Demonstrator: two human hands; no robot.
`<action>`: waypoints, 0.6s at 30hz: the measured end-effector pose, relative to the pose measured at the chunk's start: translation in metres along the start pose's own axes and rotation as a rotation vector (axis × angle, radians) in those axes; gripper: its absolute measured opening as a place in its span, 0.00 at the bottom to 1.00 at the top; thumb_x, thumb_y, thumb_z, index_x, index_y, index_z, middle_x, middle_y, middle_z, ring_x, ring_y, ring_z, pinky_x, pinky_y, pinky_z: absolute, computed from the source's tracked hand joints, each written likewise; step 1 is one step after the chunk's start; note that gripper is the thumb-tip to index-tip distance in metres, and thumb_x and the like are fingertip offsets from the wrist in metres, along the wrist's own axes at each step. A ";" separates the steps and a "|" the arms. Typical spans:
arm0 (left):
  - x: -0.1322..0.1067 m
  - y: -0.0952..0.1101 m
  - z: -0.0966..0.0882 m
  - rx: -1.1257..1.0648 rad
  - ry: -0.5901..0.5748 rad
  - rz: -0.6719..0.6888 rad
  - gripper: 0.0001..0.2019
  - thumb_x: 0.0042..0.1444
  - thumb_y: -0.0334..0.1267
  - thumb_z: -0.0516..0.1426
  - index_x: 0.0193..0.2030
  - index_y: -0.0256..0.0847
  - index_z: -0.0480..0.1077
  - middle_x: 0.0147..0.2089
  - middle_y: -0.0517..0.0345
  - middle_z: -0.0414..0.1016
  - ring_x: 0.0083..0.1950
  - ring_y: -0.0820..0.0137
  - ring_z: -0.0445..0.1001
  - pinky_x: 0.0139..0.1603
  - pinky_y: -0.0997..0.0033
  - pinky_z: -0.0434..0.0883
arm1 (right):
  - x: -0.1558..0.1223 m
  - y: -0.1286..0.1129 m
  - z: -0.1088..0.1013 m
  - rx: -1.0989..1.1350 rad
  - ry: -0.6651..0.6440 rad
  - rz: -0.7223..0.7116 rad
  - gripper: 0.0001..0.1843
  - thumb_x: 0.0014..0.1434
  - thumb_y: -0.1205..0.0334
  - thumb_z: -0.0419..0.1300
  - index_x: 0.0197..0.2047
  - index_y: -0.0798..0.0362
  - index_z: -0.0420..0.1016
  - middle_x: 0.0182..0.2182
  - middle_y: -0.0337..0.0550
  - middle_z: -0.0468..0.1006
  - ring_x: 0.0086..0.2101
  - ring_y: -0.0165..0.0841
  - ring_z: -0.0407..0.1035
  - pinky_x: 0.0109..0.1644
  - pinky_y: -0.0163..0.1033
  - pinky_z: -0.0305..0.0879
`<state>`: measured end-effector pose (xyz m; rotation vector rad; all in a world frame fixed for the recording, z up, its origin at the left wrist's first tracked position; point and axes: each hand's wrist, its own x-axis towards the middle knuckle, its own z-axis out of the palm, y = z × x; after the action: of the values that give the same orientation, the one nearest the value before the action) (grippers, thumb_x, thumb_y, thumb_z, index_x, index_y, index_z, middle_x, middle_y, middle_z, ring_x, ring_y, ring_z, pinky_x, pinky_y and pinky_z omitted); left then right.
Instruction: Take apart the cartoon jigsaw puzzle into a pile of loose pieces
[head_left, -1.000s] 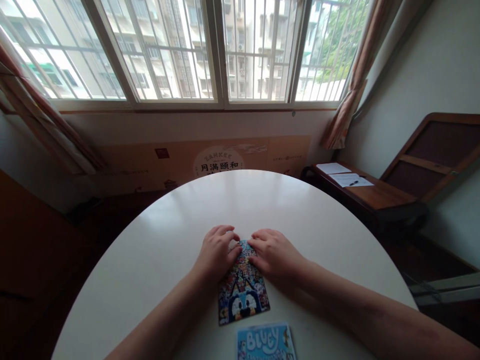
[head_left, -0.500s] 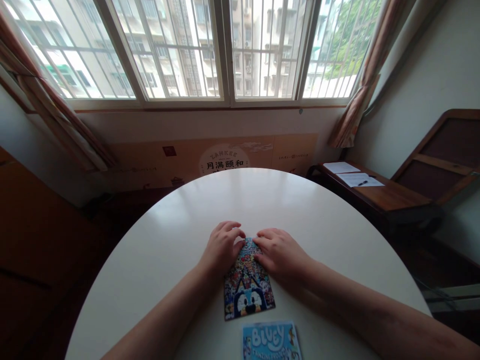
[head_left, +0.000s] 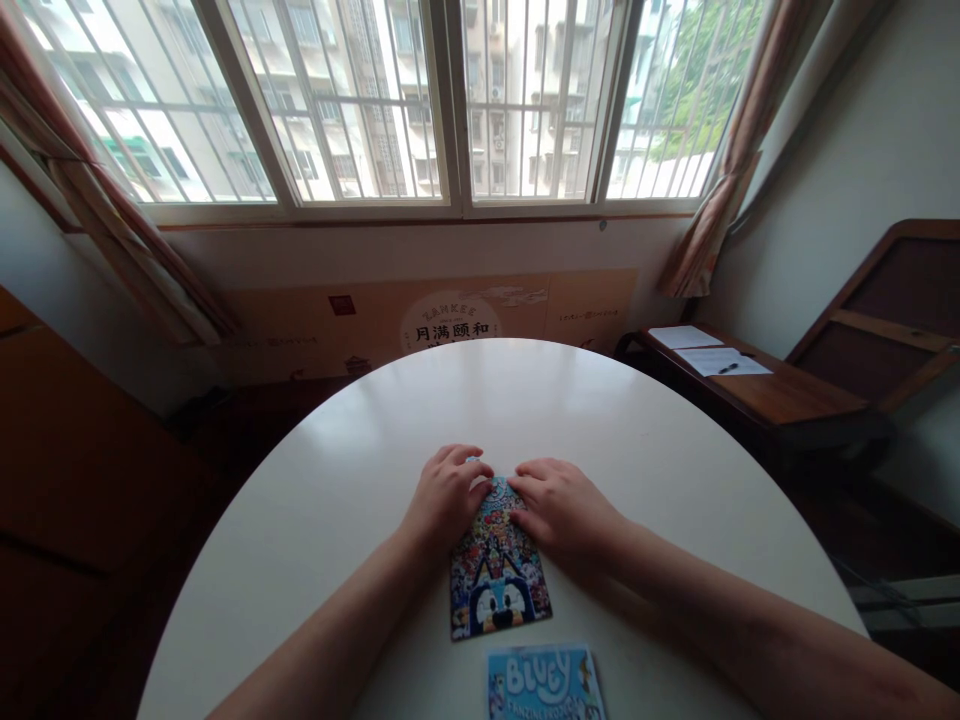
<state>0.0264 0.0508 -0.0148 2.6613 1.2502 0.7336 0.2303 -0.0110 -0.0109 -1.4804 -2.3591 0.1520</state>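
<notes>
On the white round table [head_left: 337,600] lies a colourful picture panel [head_left: 499,570], crowded with small figures, a blue cartoon dog's face at its near end. Whether it is a jigsaw or a booklet cannot be told. My left hand [head_left: 446,495] rests at its far left corner, fingers curled and thumb on the edge. A small light-blue bit shows between those fingers, too small to name. My right hand [head_left: 559,500] lies along the far right edge, fingers stretched out and touching the panel. Nearer to me is a light-blue "Bluey" cover [head_left: 544,685], cut off by the frame.
Beyond the table, a printed cardboard panel [head_left: 360,325] stands under the barred window [head_left: 450,110]. To the right, a wooden chair [head_left: 810,390] carries paper sheets [head_left: 705,360] and a pen [head_left: 728,369]. Curtains [head_left: 712,230] hang at both sides.
The view has shifted slightly. A light-blue bit now shows more clearly between the fingers of my left hand. Both hands stay where they were on the panel.
</notes>
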 end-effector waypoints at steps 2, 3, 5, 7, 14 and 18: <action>0.000 0.000 0.000 0.005 -0.006 0.004 0.07 0.58 0.30 0.62 0.39 0.44 0.80 0.54 0.51 0.77 0.58 0.56 0.72 0.62 0.49 0.69 | 0.000 -0.001 -0.001 -0.002 -0.001 0.002 0.17 0.64 0.54 0.60 0.53 0.50 0.78 0.52 0.48 0.77 0.53 0.41 0.69 0.59 0.47 0.63; 0.000 0.001 0.000 0.007 -0.005 0.006 0.07 0.58 0.30 0.62 0.39 0.44 0.80 0.54 0.51 0.77 0.58 0.56 0.72 0.62 0.49 0.69 | 0.000 -0.001 -0.002 -0.002 -0.001 0.004 0.17 0.64 0.54 0.60 0.53 0.50 0.78 0.52 0.48 0.77 0.53 0.41 0.69 0.59 0.47 0.63; 0.000 0.001 0.000 0.011 0.001 0.012 0.07 0.59 0.30 0.62 0.39 0.44 0.81 0.54 0.51 0.77 0.58 0.55 0.71 0.62 0.49 0.69 | -0.001 -0.001 -0.002 0.004 -0.004 0.007 0.17 0.64 0.55 0.61 0.53 0.51 0.78 0.52 0.48 0.77 0.53 0.41 0.70 0.59 0.48 0.63; 0.000 0.002 0.000 0.015 0.004 0.014 0.07 0.59 0.30 0.62 0.40 0.45 0.81 0.54 0.51 0.77 0.58 0.55 0.71 0.62 0.48 0.69 | -0.002 -0.001 -0.002 0.019 0.001 0.016 0.18 0.63 0.55 0.61 0.54 0.50 0.78 0.54 0.49 0.76 0.54 0.42 0.69 0.60 0.49 0.63; 0.000 0.001 0.000 0.031 0.020 0.020 0.07 0.59 0.31 0.62 0.40 0.45 0.81 0.54 0.51 0.77 0.58 0.55 0.72 0.62 0.48 0.69 | -0.004 0.002 0.003 0.029 0.008 -0.014 0.16 0.66 0.58 0.59 0.55 0.42 0.78 0.60 0.47 0.72 0.58 0.42 0.67 0.63 0.53 0.61; 0.001 0.001 0.000 0.040 0.044 0.033 0.07 0.59 0.30 0.63 0.40 0.45 0.81 0.54 0.51 0.77 0.57 0.55 0.72 0.60 0.48 0.70 | -0.003 0.002 0.002 0.018 0.015 -0.030 0.15 0.66 0.58 0.59 0.54 0.42 0.79 0.58 0.45 0.74 0.56 0.41 0.68 0.61 0.51 0.62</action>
<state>0.0273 0.0507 -0.0142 2.7179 1.2471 0.7848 0.2326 -0.0132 -0.0138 -1.4322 -2.3609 0.1542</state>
